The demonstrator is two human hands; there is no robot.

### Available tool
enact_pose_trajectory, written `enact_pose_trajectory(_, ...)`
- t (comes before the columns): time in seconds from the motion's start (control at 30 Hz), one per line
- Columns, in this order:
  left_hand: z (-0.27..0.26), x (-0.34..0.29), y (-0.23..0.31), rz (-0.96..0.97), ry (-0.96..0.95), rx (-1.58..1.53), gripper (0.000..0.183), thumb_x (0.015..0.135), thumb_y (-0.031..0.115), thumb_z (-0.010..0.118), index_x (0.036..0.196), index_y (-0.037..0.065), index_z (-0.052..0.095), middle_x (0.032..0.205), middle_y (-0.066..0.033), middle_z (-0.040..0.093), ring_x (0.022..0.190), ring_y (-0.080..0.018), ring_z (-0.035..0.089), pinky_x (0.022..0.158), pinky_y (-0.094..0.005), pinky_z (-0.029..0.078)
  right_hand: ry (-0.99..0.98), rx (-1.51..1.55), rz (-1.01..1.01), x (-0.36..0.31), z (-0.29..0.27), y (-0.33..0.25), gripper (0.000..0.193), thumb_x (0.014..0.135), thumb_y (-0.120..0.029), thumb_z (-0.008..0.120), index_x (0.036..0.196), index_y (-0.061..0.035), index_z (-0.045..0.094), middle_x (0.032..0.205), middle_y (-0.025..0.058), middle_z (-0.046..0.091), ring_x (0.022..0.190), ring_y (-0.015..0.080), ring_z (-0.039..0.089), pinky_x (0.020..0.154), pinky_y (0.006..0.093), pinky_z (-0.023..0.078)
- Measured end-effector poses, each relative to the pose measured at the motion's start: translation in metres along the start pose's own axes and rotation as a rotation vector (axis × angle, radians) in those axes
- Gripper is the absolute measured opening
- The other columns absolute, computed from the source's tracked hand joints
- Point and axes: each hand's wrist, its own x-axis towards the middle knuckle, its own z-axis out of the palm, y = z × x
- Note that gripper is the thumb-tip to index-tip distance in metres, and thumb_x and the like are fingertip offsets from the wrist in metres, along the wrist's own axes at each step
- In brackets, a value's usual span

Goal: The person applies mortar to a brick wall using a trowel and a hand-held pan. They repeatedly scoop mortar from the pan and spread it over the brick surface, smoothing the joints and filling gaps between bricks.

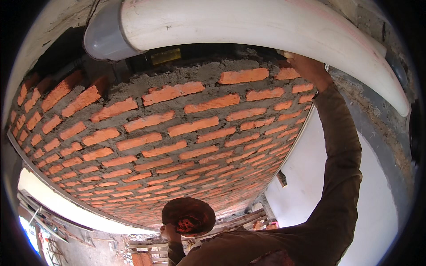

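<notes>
A red brick wall (177, 153) with grey mortar joints fills the middle of the view. My right hand (306, 68), at the end of a raised arm, is at the top right of the wall, close under a thick white pipe (248, 24). Its fingers look bent around something pale and small; what it is I cannot make out. Low in the view, my left hand (170, 232) grips the edge of a round dark bowl (169, 212). Reddish patches show inside the bowl; whether they are contents or its surface I cannot tell. Wet-looking mortar (166, 75) lies along the wall's top.
A grey pipe fitting (104, 37) ends the white pipe on the left. Brick ends (84, 99) step down at the upper left. To the right is a smooth white wall (306, 177). Wooden planks (242, 224) and rubble lie far below.
</notes>
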Motion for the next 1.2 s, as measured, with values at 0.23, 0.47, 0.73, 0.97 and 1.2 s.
enact_pose_trajectory(0.23, -0.005, -0.002, -0.007, -0.467, 0.167, -0.484, 0.021, 0.070, 0.002, 0.063, 0.088, 0.005, 0.052, 0.077, -0.0068, 0.054, 0.065, -0.0225, 0.055, 0.058, -0.0380, 0.048, -0.018, -0.049, -0.029, -0.049, 0.009, 0.013, 0.042, 0.083, -0.010, 0.070, 0.125, -0.0128, 0.062, 0.121, 0.0135, 0.062, 0.099, 0.0367, 0.064, 0.081, 0.0453, 0.054)
enact_pose_trajectory(0.47, -0.022, -0.021, -0.031, 0.366, -0.116, 0.858, 0.018, 0.067, 0.011, 0.071, 0.080, 0.004, 0.062, 0.079, -0.0098, 0.058, 0.078, -0.0290, 0.055, 0.074, -0.0386, 0.046, -0.015, 0.215, 0.173, -0.074, 0.011, 0.019, 0.032, 0.090, -0.012, 0.063, 0.122, -0.0067, 0.059, 0.101, 0.0139, 0.064, 0.089, 0.0290, 0.067, 0.078, 0.0411, 0.054)
enact_pose_trajectory(0.73, -0.002, -0.026, -0.035, -0.236, 0.088, -0.066, 0.016, 0.067, 0.004, 0.067, 0.078, 0.002, 0.055, 0.077, -0.0104, 0.053, 0.079, -0.0264, 0.055, 0.070, -0.0375, 0.044, 0.222, 1.636, 1.121, -0.153, 0.097, -0.083, 0.034, 0.103, -0.035, 0.045, 0.121, -0.0081, 0.056, 0.083, 0.0066, 0.061, 0.058, 0.0145, 0.057, 0.048, 0.0289, 0.049)
enact_pose_trajectory(0.97, 0.009, -0.014, -0.049, -0.227, -0.064, -0.110, 0.021, 0.070, -0.001, 0.065, 0.086, 0.003, 0.054, 0.080, -0.0063, 0.057, 0.077, -0.0217, 0.057, 0.066, -0.0366, 0.048, 0.197, 1.886, 0.903, -0.090, 0.092, -0.200, 0.031, 0.104, -0.031, 0.046, 0.123, -0.0065, 0.052, 0.079, 0.0067, 0.058, 0.060, 0.0149, 0.059, 0.051, 0.0311, 0.053)
enact_pose_trajectory(1.2, 0.018, -0.025, -0.033, -0.147, 0.031, -0.115, 0.018, 0.070, 0.000, 0.065, 0.080, 0.007, 0.052, 0.074, -0.0062, 0.055, 0.073, -0.0262, 0.056, 0.063, -0.0423, 0.046, 0.008, 1.782, 0.453, -0.104, 0.101, -0.301, 0.032, 0.105, -0.034, 0.041, 0.109, -0.0038, 0.050, 0.073, 0.0075, 0.057, 0.056, 0.0149, 0.056, 0.048, 0.0330, 0.046)
